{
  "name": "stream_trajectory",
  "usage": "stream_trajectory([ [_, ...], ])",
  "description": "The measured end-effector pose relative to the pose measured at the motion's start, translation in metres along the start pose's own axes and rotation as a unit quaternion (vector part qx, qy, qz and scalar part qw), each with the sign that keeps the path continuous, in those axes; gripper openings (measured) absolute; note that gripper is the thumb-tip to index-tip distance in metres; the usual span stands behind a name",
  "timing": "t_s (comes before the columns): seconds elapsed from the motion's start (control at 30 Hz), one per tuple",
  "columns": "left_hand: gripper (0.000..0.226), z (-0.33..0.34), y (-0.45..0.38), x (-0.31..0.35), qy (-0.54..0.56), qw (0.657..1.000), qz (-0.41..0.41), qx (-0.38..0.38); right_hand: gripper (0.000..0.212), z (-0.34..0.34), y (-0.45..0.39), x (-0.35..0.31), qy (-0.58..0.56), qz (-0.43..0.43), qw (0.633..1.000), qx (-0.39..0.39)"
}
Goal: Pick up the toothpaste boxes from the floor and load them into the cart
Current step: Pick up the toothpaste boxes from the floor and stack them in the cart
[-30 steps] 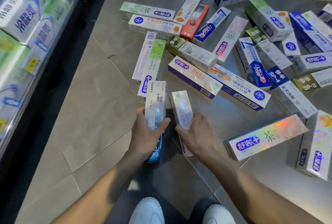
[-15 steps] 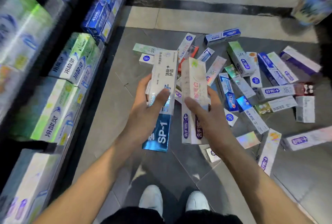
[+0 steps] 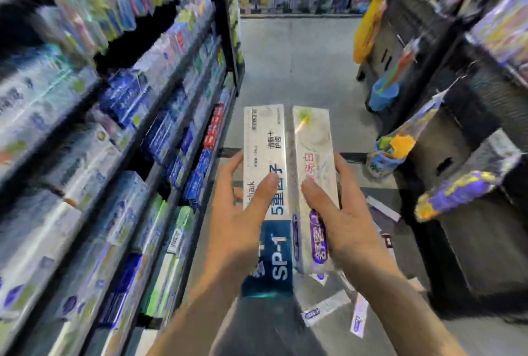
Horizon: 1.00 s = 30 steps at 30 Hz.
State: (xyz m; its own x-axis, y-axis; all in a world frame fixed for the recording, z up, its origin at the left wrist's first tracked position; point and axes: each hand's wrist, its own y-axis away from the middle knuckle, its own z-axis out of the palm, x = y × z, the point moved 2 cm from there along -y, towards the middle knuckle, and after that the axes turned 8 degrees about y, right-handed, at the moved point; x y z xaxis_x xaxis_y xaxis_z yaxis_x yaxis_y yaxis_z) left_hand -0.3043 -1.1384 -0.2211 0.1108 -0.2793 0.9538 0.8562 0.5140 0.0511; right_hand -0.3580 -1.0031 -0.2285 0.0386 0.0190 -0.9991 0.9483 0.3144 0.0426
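Two boxes are being carried in the middle of the frame, so the step looks like taking them to the cart, which is not seen yet and must be found next. The blue box [image 3: 265, 184] is gripped by the left hand [image 3: 243, 221] and the shiny box [image 3: 313, 173] by the right hand [image 3: 343, 213], thumbs on top, fingers curled round. Both are long, flat, smooth card; more boxes [image 3: 325, 308] lie on the floor [image 3: 300, 70] at the lower right.

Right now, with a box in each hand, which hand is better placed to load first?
Neither clearly. The left hand holds the SP-1 box and the right hand the purple-logo box, level and side by side, and no cart is in view.
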Motion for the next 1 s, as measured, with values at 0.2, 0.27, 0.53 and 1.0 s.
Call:
stream_trajectory([
  [0.2,0.044,0.035,0.020,0.104,-0.026,0.997,0.060,-0.035,0.045,-0.007,0.040,-0.109,0.041,-0.061,0.997,0.032],
  [0.27,0.045,0.041,0.029,0.121,-0.021,0.996,0.054,-0.060,0.048,-0.008,0.054,-0.129,0.056,-0.071,0.994,0.053],
  [0.53,0.052,0.054,0.073,0.151,0.004,0.977,-0.007,-0.212,0.051,-0.009,0.137,-0.166,0.087,-0.079,0.975,0.191],
  [1.0,0.048,0.156,0.326,0.076,-0.024,0.776,-0.109,-0.621,0.053,-0.075,0.437,-0.123,0.072,0.002,0.766,0.639],
])
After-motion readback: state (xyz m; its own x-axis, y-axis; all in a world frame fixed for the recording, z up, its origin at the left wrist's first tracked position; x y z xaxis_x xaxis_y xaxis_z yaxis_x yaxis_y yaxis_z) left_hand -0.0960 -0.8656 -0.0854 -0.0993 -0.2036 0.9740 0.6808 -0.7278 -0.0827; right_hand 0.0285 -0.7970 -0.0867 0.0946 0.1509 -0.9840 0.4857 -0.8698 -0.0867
